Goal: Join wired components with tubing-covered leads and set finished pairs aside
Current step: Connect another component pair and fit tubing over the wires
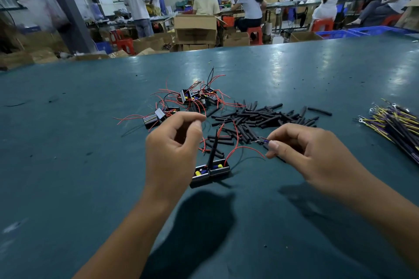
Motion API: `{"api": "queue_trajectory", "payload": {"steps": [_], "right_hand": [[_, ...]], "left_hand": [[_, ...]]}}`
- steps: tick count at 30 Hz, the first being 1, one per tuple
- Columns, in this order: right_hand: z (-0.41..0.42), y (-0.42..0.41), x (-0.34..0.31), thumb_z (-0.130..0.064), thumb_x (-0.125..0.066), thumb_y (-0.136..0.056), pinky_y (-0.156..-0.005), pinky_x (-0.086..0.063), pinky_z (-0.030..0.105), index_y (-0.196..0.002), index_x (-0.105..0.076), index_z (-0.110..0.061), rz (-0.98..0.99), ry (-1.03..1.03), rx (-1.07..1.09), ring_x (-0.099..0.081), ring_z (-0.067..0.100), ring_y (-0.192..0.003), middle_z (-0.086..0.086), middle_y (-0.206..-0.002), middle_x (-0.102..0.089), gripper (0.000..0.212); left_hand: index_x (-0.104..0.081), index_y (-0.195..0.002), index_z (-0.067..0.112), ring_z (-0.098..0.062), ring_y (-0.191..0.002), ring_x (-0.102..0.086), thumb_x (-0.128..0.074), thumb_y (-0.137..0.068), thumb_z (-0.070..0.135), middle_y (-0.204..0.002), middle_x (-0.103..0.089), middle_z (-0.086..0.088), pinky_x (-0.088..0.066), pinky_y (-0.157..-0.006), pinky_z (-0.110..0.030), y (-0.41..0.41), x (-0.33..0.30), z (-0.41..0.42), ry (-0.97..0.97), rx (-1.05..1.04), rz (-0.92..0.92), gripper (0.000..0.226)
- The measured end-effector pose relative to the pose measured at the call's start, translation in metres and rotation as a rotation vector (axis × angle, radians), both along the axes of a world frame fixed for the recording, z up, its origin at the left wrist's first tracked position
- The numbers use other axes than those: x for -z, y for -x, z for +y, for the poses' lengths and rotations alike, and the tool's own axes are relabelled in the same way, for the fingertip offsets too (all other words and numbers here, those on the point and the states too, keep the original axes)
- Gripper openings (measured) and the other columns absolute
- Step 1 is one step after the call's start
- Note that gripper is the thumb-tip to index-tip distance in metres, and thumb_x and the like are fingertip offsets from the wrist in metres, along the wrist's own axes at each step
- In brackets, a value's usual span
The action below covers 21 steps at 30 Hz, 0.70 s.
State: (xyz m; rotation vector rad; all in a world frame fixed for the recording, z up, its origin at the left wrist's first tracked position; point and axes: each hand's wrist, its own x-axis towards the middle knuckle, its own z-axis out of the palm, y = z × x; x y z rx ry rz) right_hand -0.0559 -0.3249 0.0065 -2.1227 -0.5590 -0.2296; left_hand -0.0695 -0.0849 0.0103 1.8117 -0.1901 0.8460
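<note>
I see my left hand (pixel 175 140) pinching a red wire (pixel 205 120) and my right hand (pixel 301 154) pinching bare lead ends (pixel 260 141) above the worktop (pixel 90 142).

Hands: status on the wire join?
Left hand pinching red wire. Right hand pinching lead joint. Module pair on table between them. Tubing pile behind, clear.

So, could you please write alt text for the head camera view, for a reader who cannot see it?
Two bare hands work over a green table: the left hand pinches a thin red wire, and the right hand pinches a wire joint. Below them sit two small black wired modules, with loose black tubing pieces and more modules beyond.
</note>
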Motion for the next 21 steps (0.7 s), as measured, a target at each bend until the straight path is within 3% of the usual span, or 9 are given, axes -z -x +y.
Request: {"api": "queue_trajectory", "payload": {"steps": [3,5,10,12,15,18,21], "right_hand": [[0.000,-0.001,0.006,-0.032,-0.058,-0.097,-0.049,-0.038,0.024,-0.102,-0.048,-0.037,-0.025,0.061,-0.031,-0.040,0.006,-0.045,-0.022,-0.081,-0.073,0.012],[-0.001,-0.003,0.008,-0.028,-0.057,-0.099,-0.046,-0.035,0.023,-0.101,-0.048,-0.038,-0.036,0.077,-0.049,-0.036,0.007,-0.044,-0.020,-0.082,-0.073,0.013],[-0.002,-0.007,0.012,-0.021,-0.057,-0.099,-0.049,-0.034,0.018,-0.102,-0.057,-0.042,-0.060,0.112,-0.069,-0.037,0.008,-0.046,-0.017,-0.081,-0.071,0.021],[-0.001,-0.007,0.013,-0.021,-0.056,-0.099,-0.051,-0.036,0.015,-0.104,-0.058,-0.043,-0.065,0.125,-0.073,-0.040,0.007,-0.046,-0.018,-0.081,-0.071,0.023],[0.001,-0.008,0.014,-0.023,-0.056,-0.100,-0.051,-0.038,0.014,-0.103,-0.059,-0.044,-0.053,0.132,-0.066,-0.042,0.006,-0.047,-0.019,-0.080,-0.071,0.021],[0.001,-0.008,0.015,-0.026,-0.055,-0.100,-0.052,-0.037,0.015,-0.102,-0.057,-0.045,-0.019,0.112,-0.071,-0.043,0.005,-0.049,-0.017,-0.080,-0.071,0.019],[0.002,-0.008,0.013,-0.026,-0.054,-0.100,-0.052,-0.037,0.014,-0.102,-0.058,-0.047,0.023,0.062,-0.089,-0.042,0.004,-0.050,-0.013,-0.079,-0.071,0.021]], "left_hand": [[-0.073,-0.086,0.022,-0.007,-0.057,-0.047,-0.057,-0.089,0.019,-0.063,-0.060,0.014,-0.037,-0.052,-0.021,-0.007,0.002,0.007,0.099,0.006,0.082,0.016],[-0.073,-0.087,0.022,-0.008,-0.058,-0.048,-0.059,-0.090,0.015,-0.064,-0.062,0.012,-0.039,-0.053,-0.022,-0.011,0.004,0.013,0.104,0.016,0.147,0.016],[-0.067,-0.085,0.023,-0.013,-0.070,-0.059,-0.056,-0.083,-0.007,-0.082,-0.069,0.003,-0.048,-0.066,-0.028,-0.014,0.007,0.017,-0.187,0.137,0.340,0.032],[-0.065,-0.084,0.025,-0.021,-0.073,-0.060,-0.059,-0.080,0.002,-0.084,-0.067,0.002,-0.050,-0.066,-0.030,-0.012,0.009,0.017,-0.254,0.190,0.360,0.024],[-0.065,-0.086,0.026,-0.017,-0.075,-0.060,-0.068,-0.082,0.019,-0.083,-0.063,0.006,-0.050,-0.070,-0.028,-0.012,0.011,0.019,-0.321,0.243,0.328,0.009],[-0.070,-0.088,0.026,-0.018,-0.073,-0.062,-0.075,-0.088,0.021,-0.080,-0.065,0.006,-0.054,-0.070,-0.038,-0.013,0.012,0.019,-0.365,0.290,0.335,0.006],[-0.072,-0.085,0.023,-0.008,-0.064,-0.059,-0.075,-0.088,0.021,-0.074,-0.069,0.006,-0.051,-0.063,-0.028,-0.013,0.014,0.016,-0.336,0.342,0.349,0.005]]}}
